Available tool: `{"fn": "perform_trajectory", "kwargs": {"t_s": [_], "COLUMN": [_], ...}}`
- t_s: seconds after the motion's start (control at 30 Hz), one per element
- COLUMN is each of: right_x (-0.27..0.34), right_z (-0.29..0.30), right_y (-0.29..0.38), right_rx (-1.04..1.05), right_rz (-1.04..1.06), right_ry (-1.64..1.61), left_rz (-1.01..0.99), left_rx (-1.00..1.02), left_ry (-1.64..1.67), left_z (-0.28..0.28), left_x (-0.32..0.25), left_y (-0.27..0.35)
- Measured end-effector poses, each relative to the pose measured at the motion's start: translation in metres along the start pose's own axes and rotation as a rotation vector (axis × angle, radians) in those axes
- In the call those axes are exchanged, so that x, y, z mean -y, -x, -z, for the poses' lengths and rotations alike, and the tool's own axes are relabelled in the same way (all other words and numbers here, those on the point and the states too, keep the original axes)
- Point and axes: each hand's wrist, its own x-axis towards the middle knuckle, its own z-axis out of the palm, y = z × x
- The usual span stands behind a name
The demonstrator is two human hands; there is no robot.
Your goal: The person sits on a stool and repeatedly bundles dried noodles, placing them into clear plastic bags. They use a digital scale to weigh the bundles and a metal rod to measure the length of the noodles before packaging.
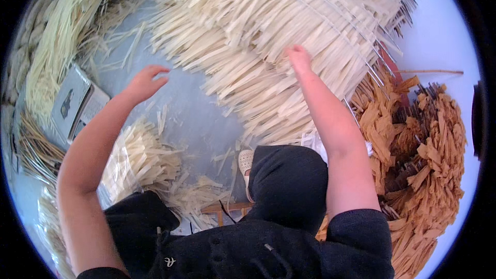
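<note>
My left hand (149, 83) hovers over the grey floor (190, 97), thumb and fingers apart and nothing between them. To the right, my right hand (299, 58) is at a large spread of pale, flat, dried strips (232, 46). Its fingers look bent down toward the strips; whether they grip any is hidden by the hand and blur. Thin metal rods (333, 23) run slantwise across the strips' upper right, with their ends sticking out past the edge. Beside my left forearm lies a bundle of shorter pale strips (155, 151), partly in clear plastic wrap (122, 162).
Orange-brown dried bundles with dark stems (438, 155) are heaped at the right. A grey printed box (73, 100) is at the left, near long greenish-yellow strips (62, 50) and thin brown rods (38, 147). Loose strips (201, 193) litter the floor by my shoe (245, 162).
</note>
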Motion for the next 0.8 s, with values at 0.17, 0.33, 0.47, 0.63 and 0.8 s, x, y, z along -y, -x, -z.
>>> {"fn": "perform_trajectory", "kwargs": {"t_s": [0.17, 0.33, 0.47, 0.63, 0.8], "right_x": [-0.030, -0.004, 0.024, 0.015, 0.028], "right_z": [0.059, 0.087, 0.081, 0.077, 0.085], "right_y": [-0.095, -0.151, -0.130, -0.072, 0.001], "right_rx": [-0.486, -0.499, -0.356, -0.454, -0.409], "right_rz": [0.470, 0.431, 0.408, 0.621, 0.878], "right_ry": [0.299, 0.782, 0.718, 0.535, 0.348], "left_rz": [0.132, -0.042, -0.093, -0.274, -0.426], "left_rx": [-0.048, -0.064, -0.216, -0.607, -0.691], "left_ry": [0.312, 0.223, 0.172, -0.078, -0.403], "left_z": [-0.049, -0.093, -0.097, -0.077, -0.049], "left_x": [-0.120, -0.157, -0.160, -0.172, -0.163], "left_y": [-0.120, -0.179, -0.207, -0.229, -0.214]}}
